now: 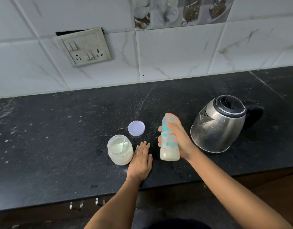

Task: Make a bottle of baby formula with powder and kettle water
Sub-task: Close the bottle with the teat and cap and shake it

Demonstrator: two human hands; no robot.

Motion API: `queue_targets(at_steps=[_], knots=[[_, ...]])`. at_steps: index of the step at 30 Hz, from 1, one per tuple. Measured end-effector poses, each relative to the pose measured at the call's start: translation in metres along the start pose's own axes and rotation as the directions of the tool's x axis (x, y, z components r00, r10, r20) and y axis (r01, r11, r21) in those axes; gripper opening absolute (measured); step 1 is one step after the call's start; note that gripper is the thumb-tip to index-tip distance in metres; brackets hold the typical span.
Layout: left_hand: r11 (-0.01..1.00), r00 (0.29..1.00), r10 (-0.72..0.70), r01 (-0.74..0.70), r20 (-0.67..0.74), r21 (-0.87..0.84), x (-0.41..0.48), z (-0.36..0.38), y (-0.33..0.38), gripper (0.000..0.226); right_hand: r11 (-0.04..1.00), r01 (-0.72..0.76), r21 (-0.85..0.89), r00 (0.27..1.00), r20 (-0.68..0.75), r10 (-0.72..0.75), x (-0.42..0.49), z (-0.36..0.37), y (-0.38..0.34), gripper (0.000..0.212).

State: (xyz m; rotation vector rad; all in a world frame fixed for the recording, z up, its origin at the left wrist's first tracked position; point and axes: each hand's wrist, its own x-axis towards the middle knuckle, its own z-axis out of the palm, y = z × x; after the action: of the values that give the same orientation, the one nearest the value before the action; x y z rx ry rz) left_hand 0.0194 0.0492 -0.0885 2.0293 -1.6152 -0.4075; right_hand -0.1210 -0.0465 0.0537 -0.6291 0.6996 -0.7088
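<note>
Your right hand (181, 140) grips the clear plastic baby bottle with teal and red prints (169, 144) around its middle: fingers are curled around the far side and the thumb lies across the near side. The bottle is roughly upright, cap on, with pale milky liquid in its lower part. It sits between the open jar and the kettle; whether its base touches the black speckled stone countertop (59, 138) cannot be told. Your left hand (140, 161) lies flat on the countertop, palm down, fingers straight and close together, just beside the clear plastic jar of whitish powder (120, 151). A pale green scoop handle (123, 143) stands in the powder. The round lilac lid (136, 128) lies flat behind the jar. The steel kettle with black handle and lid (221, 126) stands right of the bottle.
</note>
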Motion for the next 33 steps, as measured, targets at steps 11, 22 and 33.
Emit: queue_targets(at_steps=[11, 22, 33], knots=[[1.0, 0.999, 0.024, -0.024, -0.021, -0.006, 0.001, 0.0, -0.001, 0.049, 0.993, 0.122, 0.011, 0.993, -0.01, -0.122, 0.008, 0.013, -0.015, 0.033], [1.0, 1.0, 0.014, -0.014, 0.01, -0.02, 0.001, 0.0, -0.002, 0.049, 0.956, 0.145, 0.254, 0.978, -0.184, -0.099, 0.014, 0.008, -0.011, 0.032], [0.999, 1.0, -0.003, 0.004, 0.029, -0.035, 0.001, 0.0, -0.003, 0.049, 0.872, 0.076, 0.483, 0.986, -0.169, 0.008, 0.016, 0.001, -0.007, 0.028]])
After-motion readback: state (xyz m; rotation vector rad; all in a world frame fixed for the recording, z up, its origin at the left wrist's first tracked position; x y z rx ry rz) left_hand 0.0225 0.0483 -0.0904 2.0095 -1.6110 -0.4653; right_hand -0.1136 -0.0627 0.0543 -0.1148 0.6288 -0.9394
